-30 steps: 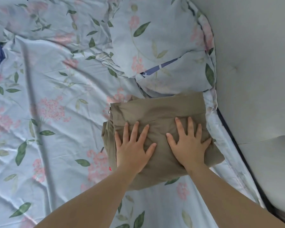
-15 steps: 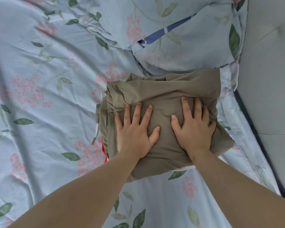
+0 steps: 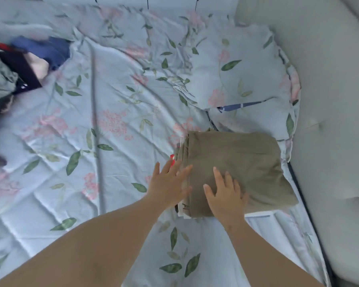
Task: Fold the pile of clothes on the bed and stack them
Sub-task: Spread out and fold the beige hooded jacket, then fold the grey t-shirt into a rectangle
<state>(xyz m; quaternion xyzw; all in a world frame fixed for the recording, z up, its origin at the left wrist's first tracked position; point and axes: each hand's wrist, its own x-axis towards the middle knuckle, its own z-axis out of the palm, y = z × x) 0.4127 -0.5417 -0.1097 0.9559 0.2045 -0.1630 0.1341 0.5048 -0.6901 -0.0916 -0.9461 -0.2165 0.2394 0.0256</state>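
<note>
My right hand [image 3: 226, 196] lies flat, fingers straight, on the near corner of the folded khaki garment [image 3: 243, 162]. That one tops the stack right of centre, just below the pillow [image 3: 240, 75]. My left hand [image 3: 168, 184] is spread wide at the stack's left edge, gripping nothing. A white layer [image 3: 183, 211] pokes out underneath with a small mark, too blurry to read. The unfolded pile [image 3: 19, 65] sits upper left on the floral sheet [image 3: 91, 141].
</note>
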